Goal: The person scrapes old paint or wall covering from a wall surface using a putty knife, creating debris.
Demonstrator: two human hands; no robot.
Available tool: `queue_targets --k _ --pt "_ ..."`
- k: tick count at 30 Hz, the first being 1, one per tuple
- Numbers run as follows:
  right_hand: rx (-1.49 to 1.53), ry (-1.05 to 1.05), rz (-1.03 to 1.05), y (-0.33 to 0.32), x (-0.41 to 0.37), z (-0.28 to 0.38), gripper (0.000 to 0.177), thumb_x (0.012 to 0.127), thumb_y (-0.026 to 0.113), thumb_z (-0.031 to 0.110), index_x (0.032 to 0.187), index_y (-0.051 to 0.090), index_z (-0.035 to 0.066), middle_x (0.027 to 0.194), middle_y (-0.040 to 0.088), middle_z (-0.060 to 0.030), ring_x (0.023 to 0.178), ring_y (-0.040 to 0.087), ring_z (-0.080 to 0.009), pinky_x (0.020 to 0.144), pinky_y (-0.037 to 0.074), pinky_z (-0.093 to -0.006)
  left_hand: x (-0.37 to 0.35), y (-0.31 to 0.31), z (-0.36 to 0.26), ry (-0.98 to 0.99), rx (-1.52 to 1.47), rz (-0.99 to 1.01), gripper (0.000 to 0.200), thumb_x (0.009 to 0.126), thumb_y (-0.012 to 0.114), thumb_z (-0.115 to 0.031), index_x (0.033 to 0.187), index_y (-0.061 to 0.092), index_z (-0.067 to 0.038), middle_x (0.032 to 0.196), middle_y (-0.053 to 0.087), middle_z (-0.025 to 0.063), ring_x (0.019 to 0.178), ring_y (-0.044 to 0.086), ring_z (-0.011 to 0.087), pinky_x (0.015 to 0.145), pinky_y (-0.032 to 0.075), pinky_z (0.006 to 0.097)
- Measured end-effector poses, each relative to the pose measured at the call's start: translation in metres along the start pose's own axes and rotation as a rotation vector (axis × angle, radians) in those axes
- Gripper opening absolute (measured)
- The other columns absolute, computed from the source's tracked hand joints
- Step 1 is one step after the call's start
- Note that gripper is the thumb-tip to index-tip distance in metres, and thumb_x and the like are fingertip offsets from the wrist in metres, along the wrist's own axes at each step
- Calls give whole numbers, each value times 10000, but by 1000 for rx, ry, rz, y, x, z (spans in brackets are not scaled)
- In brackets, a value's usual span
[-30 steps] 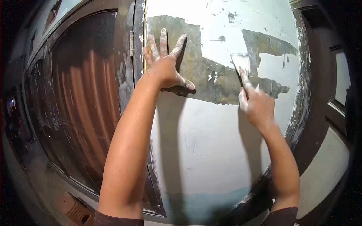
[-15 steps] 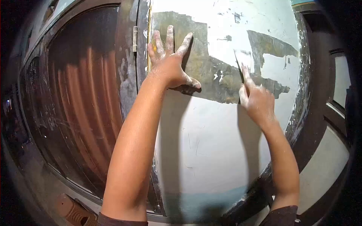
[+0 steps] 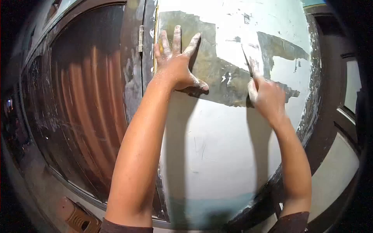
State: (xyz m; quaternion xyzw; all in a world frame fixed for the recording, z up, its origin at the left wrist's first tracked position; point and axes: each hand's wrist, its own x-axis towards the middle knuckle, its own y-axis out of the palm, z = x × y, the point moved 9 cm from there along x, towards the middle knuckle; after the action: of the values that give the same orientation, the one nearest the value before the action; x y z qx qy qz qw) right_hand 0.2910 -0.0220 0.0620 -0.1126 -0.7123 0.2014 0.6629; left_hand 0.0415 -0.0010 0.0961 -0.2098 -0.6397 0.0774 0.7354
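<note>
My left hand (image 3: 176,64) lies spread on the upper left of the wall panel (image 3: 217,143), its fingers dusted with white powder. Under and around it the surface is a bare grey-brown patch (image 3: 206,58) with ragged edges, beside white paint. To the right, my right hand (image 3: 268,93) is wrapped round a scraper (image 3: 246,57), whose thin dark edge points up and left against the panel. The handle is mostly hidden by my fingers. A second grey patch (image 3: 283,46) shows above and right of this hand.
At the left stands a dark wooden door (image 3: 85,105) with a reddish-brown centre, and a metal hinge (image 3: 141,39) at its edge. Dark framing with pale panels (image 3: 332,174) is at the right. A brown object (image 3: 81,219) with slots lies at the lower left.
My right hand and the scraper have shifted slightly, and the blade now appears more edge-on. My left hand stays spread at the same place on the panel; the view has moved slightly.
</note>
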Motion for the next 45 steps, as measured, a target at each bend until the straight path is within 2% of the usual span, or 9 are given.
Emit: queue_targets --k 1,4,8,19,26,31,34,37,45 --pt "2 -13 -13 -3 18 -3 513 1014 553 311 1518 530 220 858 729 -225 794 691 -471 746 536 -587 -1 -2 -1 9 18 -2 1530 429 948 -692 1688 137 -381 1747 -94 225 1577 -131 525 1240 -14 683" --pt "95 -99 -167 -18 42 -5 386 1012 552 311 1347 655 151 842 730 -218 810 685 -488 777 525 -588 -3 -4 -3 -12 5 34 1559 398 947 -697 1688 132 -379 1749 -98 220 1577 -146 518 1242 -19 677" --pt "87 -76 27 8 0 -3 630 999 563 329 1606 403 268 791 714 -236 767 706 -457 717 554 -603 -2 -2 -1 -14 32 28 1572 396 943 -708 1689 110 -383 1749 -100 218 1578 -157 509 1238 -31 682" --pt "72 22 -42 -11 29 -12 534 1021 531 335 1550 495 277 905 742 -192 878 695 -451 806 535 -584 -2 1 2 11 -15 -35 1600 310 918 -785 1679 183 -402 1754 -87 208 1583 -184 480 1227 -109 631" --pt "-38 2 53 18 -30 -14 695 1022 557 311 1655 271 336 736 694 -198 712 689 -445 696 543 -575 0 4 2 14 -11 -57 1603 300 920 -788 1676 192 -404 1756 -86 203 1577 -164 510 1221 -80 658" --pt "64 -22 -43 -18 37 -16 331 1027 515 331 1206 696 120 981 732 -238 949 697 -461 848 538 -597 -3 -3 -3 -2 37 -17 1559 370 948 -712 1682 174 -381 1754 -68 211 1587 -104 508 1242 -7 681" --pt "90 -36 -40 -5 29 -22 452 1013 558 307 1454 591 219 856 729 -206 852 697 -446 793 536 -566 -4 -2 -2 6 31 -34 1557 372 948 -710 1682 173 -383 1754 -63 210 1587 -110 506 1242 -15 679" --pt "-44 -100 48 19 -21 -12 697 1007 548 336 1654 291 303 794 722 -201 698 708 -426 660 567 -581 -1 1 1 11 -30 -48 1603 306 932 -758 1679 188 -396 1755 -80 211 1581 -160 502 1225 -83 648" --pt "82 -44 -89 -14 28 -11 510 1020 521 312 1527 529 259 858 721 -233 850 695 -447 795 532 -569 -1 0 1 22 -36 -66 1588 308 941 -737 1675 209 -396 1756 -63 214 1584 -143 503 1240 -76 616"
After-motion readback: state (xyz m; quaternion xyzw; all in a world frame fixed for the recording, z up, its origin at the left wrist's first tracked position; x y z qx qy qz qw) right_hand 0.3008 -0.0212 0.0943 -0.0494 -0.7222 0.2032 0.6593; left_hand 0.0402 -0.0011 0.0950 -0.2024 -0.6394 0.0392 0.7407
